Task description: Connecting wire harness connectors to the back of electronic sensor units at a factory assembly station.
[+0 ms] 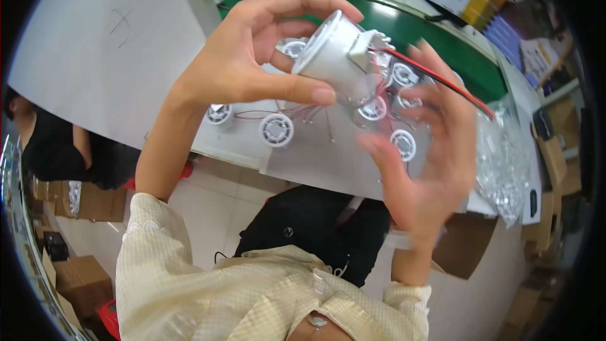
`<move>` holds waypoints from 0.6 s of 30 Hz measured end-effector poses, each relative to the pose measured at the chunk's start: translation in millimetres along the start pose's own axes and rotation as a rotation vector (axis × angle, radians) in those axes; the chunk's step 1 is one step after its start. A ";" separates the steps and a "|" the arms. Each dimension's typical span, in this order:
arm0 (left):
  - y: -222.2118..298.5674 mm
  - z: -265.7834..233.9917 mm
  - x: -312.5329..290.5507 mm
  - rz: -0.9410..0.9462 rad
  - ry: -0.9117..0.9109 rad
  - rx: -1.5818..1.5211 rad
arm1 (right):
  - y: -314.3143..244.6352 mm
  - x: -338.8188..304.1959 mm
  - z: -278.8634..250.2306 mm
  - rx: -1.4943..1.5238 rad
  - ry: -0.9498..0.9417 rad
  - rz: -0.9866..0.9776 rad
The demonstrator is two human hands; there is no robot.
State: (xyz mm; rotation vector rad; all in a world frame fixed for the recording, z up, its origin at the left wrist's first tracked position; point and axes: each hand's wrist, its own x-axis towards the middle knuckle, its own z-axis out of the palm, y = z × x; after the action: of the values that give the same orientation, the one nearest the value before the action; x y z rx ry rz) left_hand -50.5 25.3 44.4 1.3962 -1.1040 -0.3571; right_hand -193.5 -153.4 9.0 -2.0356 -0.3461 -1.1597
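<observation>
My left hand (233,66) is closed around a white cylindrical lamp housing (334,53), lifted above the table. The housing is tilted, its round rim toward the upper left. From a pale connector block (365,50) on its side, a red and black wire pair (442,80) runs off to the right. My right hand (435,139), smeared by motion, is apart from the housing on its right, thumb and fingers spread with nothing visible in them. Below, several round white slotted parts (276,130) with thin red and dark wires lie on the table; my hands partly hide some.
The grey-white tabletop (315,161) meets a green strip (492,79) at the back. Clear plastic bags (503,164) lie at the right. A pale panel (107,31) rises at the left, near another person (60,142). Cardboard boxes (82,284) stand on the floor.
</observation>
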 end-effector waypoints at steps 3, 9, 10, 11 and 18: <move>9.1 23.0 3.3 -0.017 -0.001 0.031 | 7.1 12.6 -0.7 -0.015 0.001 -0.046; 11.2 32.3 -1.3 0.024 -0.038 0.053 | -6.7 21.4 -23.2 0.036 -0.060 0.006; 9.5 32.6 -2.0 0.043 -0.055 0.013 | -9.8 23.2 -26.1 0.097 -0.083 0.035; 9.1 32.5 -2.9 0.063 -0.072 -0.026 | -14.9 27.0 -30.8 0.091 -0.127 0.069; 23.3 35.2 -7.9 -0.057 -0.047 -0.077 | -33.1 40.8 -41.8 -0.234 -0.129 -0.156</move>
State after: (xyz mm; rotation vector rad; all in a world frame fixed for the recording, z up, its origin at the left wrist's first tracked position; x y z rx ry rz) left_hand -90.8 15.5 55.3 1.3591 -1.0790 -0.4708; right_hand -215.3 -166.3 71.2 -2.3290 -0.4585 -1.2125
